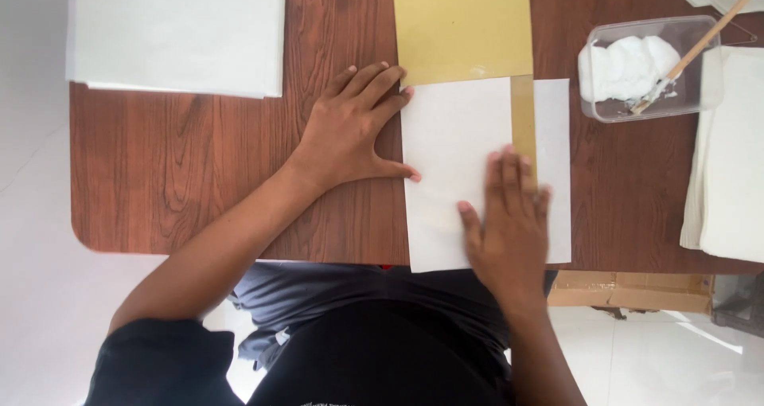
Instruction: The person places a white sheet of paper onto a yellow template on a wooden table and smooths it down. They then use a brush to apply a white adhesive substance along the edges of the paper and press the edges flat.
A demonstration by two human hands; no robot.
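Note:
A white sheet of paper lies on a brown wooden table, folded over a tan paper sheet that sticks out beyond it toward the far edge. A tan strip shows between the white flaps. My left hand lies flat on the table with fingers spread, its fingertips and thumb touching the left edge of the white paper. My right hand presses flat on the white paper near its lower right, fingers together and blurred.
A stack of white sheets sits at the far left. A clear plastic tub holds white paste and a wooden-handled brush. More white sheets lie at the right edge. A cardboard box stands below the table.

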